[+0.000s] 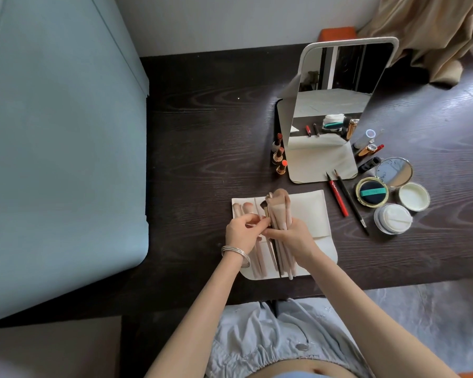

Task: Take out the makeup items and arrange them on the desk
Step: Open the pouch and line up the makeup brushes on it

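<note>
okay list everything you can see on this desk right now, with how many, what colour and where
desk: one, dark wood
brush roll: one, cream, opened flat, front centre
makeup brushes: several, pink, a bunch in the right hand, more in the roll
mirror: one, white frame, standing behind the roll
lipsticks: three, uncapped, left of the mirror
pencils: two, red and black, right of the roll
compacts and jars: about four, far right
left hand: pinches one brush
right hand: grips the bunch

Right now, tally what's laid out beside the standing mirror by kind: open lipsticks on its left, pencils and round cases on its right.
Open lipsticks: 3
Pencils: 2, one red and one black
Round cases: 3, the gold compact, the white dish and the puff jar
Total: 8
</note>
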The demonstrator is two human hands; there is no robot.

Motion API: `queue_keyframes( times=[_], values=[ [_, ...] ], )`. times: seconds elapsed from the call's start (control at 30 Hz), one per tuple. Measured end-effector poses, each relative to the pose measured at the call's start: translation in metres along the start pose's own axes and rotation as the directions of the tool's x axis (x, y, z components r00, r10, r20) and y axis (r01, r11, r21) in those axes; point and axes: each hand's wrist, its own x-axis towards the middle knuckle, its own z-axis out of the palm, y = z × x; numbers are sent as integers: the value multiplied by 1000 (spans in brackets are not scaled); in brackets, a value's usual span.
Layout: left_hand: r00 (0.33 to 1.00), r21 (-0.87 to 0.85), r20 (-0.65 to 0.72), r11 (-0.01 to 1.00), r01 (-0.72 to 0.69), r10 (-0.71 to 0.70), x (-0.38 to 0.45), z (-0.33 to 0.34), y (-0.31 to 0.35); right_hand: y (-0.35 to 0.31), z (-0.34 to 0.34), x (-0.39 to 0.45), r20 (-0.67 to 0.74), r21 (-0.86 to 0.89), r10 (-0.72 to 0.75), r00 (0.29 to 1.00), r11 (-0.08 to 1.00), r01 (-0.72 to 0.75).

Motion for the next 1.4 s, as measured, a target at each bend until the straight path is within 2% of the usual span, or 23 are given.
queue_keyframes(
  times=[0.13, 0.3, 0.4, 0.5, 0.7, 1.17, 1.3, 1.4],
  values=[
    [999, -109, -21, 993, 48, -50, -2, 3, 1, 4, 1, -3, -27, -16, -21, 999, 1000, 20],
    [996, -92, -49, 993, 71, -76, -2, 3, 0, 11, 2, 3, -126, -153, -6, 992, 988, -13],
    [988, 71, -153, 997, 1, 10, -3, 0, -6, 16, 4, 9, -254, -179, 14, 967, 982, -61],
    [981, 248, -168, 967, -52, 96, -2, -4, -13, 22, 8, 11, -302, -217, 32, 953, 971, -101],
    [981, 275, -131, 956, -101, 141, 0, -2, -23, 30, 16, 12, -317, -272, 73, 946, 948, -164],
    [980, 314, -114, 942, -117, 160, 6, 1, -27, 28, 23, 20, -296, -372, 55, 953, 913, -169],
    [979, 315, -119, 941, -120, 165, 4, 0, -26, 25, 22, 16, -314, -330, 30, 949, 934, -139],
    [975, 261, -135, 955, -138, 178, 3, -3, -19, 18, 14, 8, -239, -118, 1, 971, 993, -30]
  ],
)
